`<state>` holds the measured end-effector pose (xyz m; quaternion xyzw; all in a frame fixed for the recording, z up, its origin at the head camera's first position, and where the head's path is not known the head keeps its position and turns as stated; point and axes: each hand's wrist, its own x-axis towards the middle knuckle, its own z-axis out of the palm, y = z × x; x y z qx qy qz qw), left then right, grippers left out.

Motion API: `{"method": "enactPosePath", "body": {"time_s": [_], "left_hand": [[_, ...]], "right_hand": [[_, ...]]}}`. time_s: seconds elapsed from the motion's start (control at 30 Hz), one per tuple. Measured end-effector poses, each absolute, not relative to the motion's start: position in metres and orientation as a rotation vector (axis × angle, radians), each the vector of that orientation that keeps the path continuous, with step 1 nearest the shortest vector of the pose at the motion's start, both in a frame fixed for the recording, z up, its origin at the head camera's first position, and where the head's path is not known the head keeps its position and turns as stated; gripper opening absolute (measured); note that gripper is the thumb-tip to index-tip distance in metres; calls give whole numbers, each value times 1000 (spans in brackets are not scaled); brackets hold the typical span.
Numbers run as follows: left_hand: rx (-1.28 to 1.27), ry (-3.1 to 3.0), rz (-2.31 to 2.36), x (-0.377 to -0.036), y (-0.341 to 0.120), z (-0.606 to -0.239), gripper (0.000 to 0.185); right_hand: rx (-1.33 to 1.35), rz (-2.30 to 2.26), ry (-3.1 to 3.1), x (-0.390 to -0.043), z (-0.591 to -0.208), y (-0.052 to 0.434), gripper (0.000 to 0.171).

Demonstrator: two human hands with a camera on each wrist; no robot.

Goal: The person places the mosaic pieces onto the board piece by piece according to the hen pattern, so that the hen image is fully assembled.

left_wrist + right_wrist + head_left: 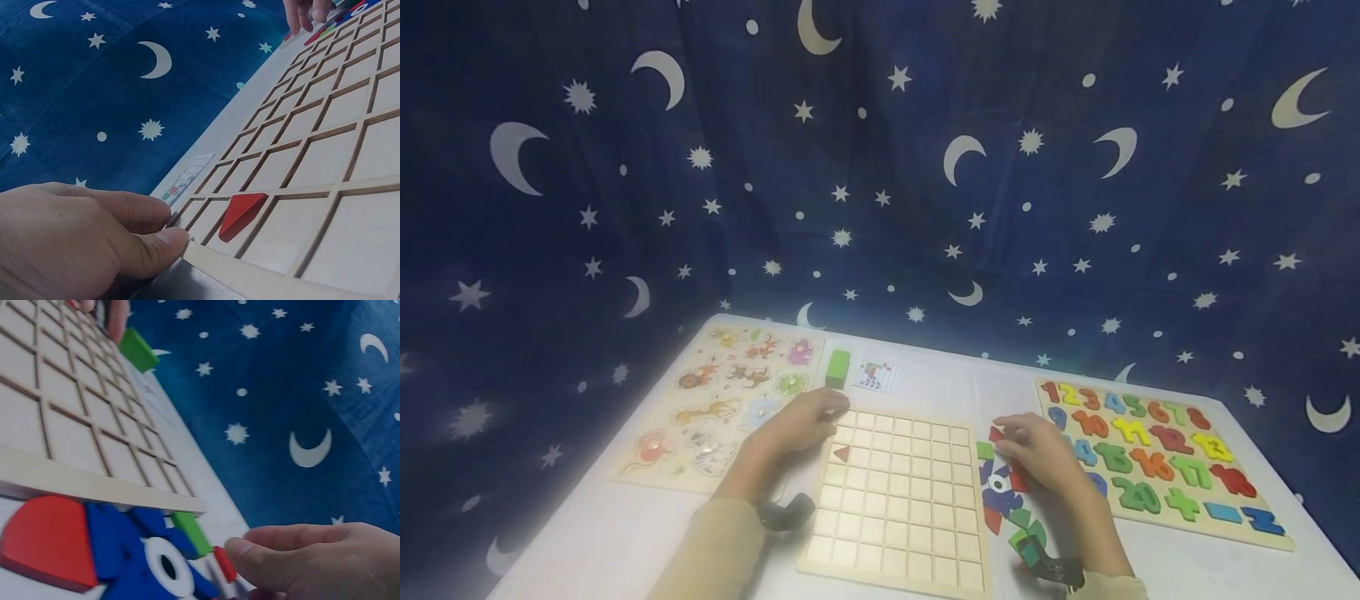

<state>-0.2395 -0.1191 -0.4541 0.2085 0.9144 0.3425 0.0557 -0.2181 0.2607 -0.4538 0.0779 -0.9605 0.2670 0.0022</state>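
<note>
A wooden grid board [898, 492] lies in the middle of the white table. One red triangle [841, 453] [240, 214] sits in a cell near its top left corner. My left hand [805, 421] [94, 237] rests on that corner, thumb against the board's edge, fingers fairly straight. My right hand [1037, 454] [312, 556] is over a pile of coloured pieces [1007, 500] right of the board. Its fingertips [240, 550] touch a small red piece [225, 564] beside a green piece [192, 532].
An animal puzzle [722, 400] lies at the left and a number puzzle [1157, 454] at the right. A green block [837, 367] [139, 350] and a small pattern card [875, 377] [187, 178] lie behind the board. Star-and-moon cloth hangs behind the table.
</note>
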Motion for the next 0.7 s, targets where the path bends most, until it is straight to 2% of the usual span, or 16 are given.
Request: {"method": "enactPosePath", "body": {"time_s": [0.33,0.7], "left_hand": [[617,2768,1047,-241,-119,-455,44],[624,2770,1033,-240,-119,-455,44]], "right_hand": [[178,723,-3018,-224,-470,255,40],[144,684,-3029,-224,-468,250,33]]}}
